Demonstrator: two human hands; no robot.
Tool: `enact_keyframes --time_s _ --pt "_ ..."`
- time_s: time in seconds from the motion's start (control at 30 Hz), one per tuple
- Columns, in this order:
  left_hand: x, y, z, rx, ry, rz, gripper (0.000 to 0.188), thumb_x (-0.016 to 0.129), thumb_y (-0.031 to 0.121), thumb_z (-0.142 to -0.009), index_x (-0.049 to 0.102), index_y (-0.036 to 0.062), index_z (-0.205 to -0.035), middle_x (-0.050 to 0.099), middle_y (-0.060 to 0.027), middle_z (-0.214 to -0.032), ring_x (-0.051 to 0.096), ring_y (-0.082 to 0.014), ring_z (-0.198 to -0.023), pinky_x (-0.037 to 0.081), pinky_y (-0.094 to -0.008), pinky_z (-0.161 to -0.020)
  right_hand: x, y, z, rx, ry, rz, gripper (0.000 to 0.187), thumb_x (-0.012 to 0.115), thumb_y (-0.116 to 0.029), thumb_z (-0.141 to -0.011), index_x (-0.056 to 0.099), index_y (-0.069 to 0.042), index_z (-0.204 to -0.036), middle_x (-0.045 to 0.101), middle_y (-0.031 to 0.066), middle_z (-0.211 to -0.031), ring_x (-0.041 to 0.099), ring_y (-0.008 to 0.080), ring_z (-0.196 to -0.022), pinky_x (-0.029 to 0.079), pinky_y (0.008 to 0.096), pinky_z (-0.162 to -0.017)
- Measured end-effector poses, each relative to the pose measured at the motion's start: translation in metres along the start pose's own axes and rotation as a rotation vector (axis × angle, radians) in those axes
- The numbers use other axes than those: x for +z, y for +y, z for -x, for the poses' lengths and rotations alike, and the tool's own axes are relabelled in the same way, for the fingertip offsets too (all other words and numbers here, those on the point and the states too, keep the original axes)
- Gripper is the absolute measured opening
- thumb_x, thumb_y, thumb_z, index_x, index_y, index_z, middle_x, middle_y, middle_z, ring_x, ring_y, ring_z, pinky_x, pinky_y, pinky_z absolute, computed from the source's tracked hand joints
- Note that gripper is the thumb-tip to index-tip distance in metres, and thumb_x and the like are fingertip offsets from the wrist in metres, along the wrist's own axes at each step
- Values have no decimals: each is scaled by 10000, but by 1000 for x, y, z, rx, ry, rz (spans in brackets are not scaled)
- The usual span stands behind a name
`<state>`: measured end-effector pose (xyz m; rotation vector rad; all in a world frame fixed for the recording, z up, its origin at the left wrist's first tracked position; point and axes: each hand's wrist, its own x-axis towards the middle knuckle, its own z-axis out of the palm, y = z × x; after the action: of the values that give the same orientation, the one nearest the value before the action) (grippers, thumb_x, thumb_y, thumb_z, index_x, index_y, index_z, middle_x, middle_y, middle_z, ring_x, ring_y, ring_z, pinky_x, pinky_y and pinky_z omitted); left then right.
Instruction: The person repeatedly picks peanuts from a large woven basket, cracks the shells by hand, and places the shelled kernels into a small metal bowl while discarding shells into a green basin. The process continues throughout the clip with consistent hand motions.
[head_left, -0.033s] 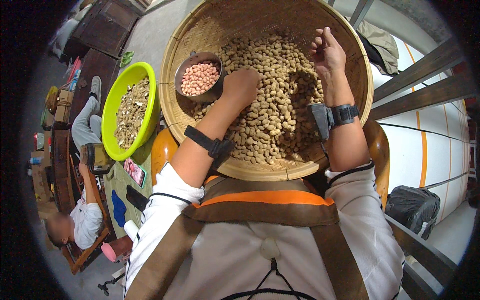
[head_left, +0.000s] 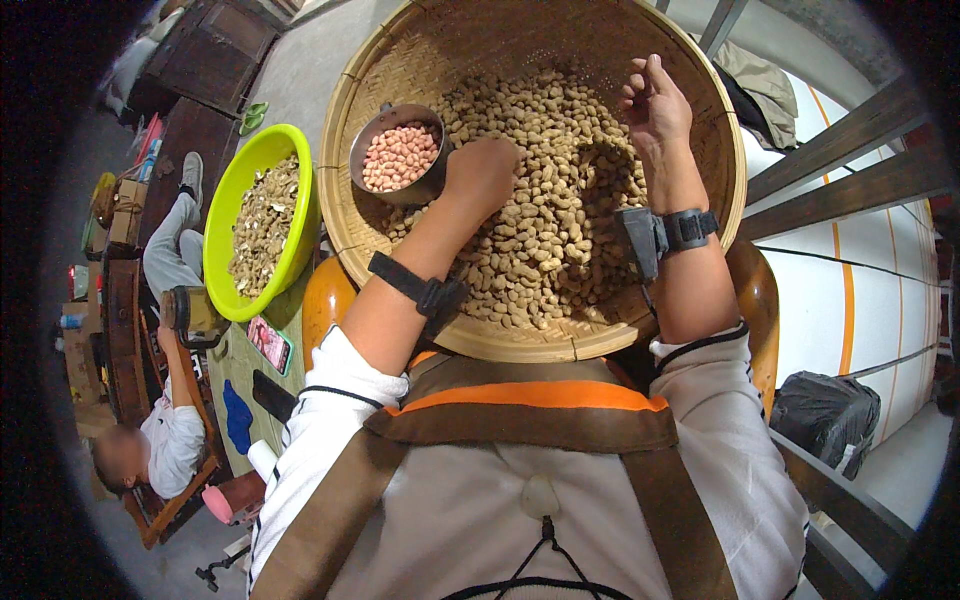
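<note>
Both hands bare: left hand [head_left: 483, 172], right hand [head_left: 660, 105]. Behind left hand, partway up forearm: black fabric strap [head_left: 400, 280] with a small dark module [head_left: 440, 298] on its inner side. Behind right hand, at the wrist: black band [head_left: 690, 229] carrying a boxy dark-grey unit [head_left: 638, 240] on its inner side, thin dark cable [head_left: 650, 298] off it toward the elbow. Further back from each hand: white sleeves, left sleeve [head_left: 330, 410] and right sleeve [head_left: 720, 420], bunched near the elbows, thin black trim lines. Farthest from the hands: pale top [head_left: 450, 510], brown band [head_left: 530, 428] with orange stripe [head_left: 540, 394], two brown straps [head_left: 340, 500], pale rounded pendant [head_left: 540, 496] on black cord [head_left: 547, 532].
</note>
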<state>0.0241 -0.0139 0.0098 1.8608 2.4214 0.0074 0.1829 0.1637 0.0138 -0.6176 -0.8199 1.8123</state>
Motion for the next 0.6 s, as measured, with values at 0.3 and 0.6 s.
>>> enact_keyframes --time_s 0.3,0.6 --pt "-31 -8 17 11 256 304 170 716 223 -780 742 128 -919 685 -131 -771 661 -328 -748 516 -438 -637 0 -2 1 45 -6 -3 322 509 -351 -985 601 -43 -997 523 -17 -692 480 120 -612 388 256 -524" --pt "-86 -82 43 -233 152 1236 212 717 173 -845 705 10 -980 699 -72 -834 647 -104 -686 513 -217 -601 2 -2 2 88 -45 -33 291 535 -352 -974 585 -66 -980 455 -30 -685 430 113 -622 366 246 -557"
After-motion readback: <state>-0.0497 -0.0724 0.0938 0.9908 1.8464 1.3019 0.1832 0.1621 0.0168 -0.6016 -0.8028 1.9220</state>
